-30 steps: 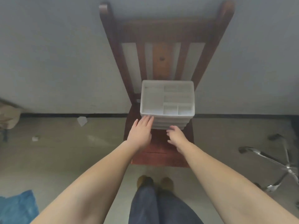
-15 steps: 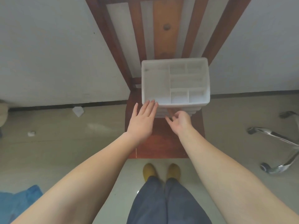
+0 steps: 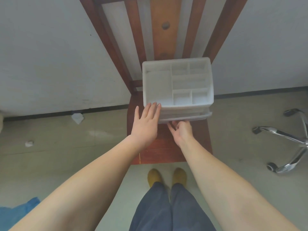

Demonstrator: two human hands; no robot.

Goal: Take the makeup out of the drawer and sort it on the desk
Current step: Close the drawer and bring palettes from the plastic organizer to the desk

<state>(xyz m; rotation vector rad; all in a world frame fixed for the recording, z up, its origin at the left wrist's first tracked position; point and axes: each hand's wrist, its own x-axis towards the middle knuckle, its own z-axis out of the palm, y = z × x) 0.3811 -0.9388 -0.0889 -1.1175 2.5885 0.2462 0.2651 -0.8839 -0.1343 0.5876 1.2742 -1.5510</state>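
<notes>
Bracing the white drawer organizer [image 3: 177, 84] on the chair seat [image 3: 168, 147], the left hand [image 3: 146, 124] lies flat; the right hand [image 3: 181, 130] apparently pinches the bottom drawer [image 3: 191, 117] front, directly ahead.

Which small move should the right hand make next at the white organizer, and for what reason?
Probably pull the lower drawer toward the body. The right hand curls its fingers at the drawer's front edge, the left hand lies flat against the white organizer, and no makeup shows yet.

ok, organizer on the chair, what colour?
White organizer, translucent plastic; head view shows it best.
</notes>
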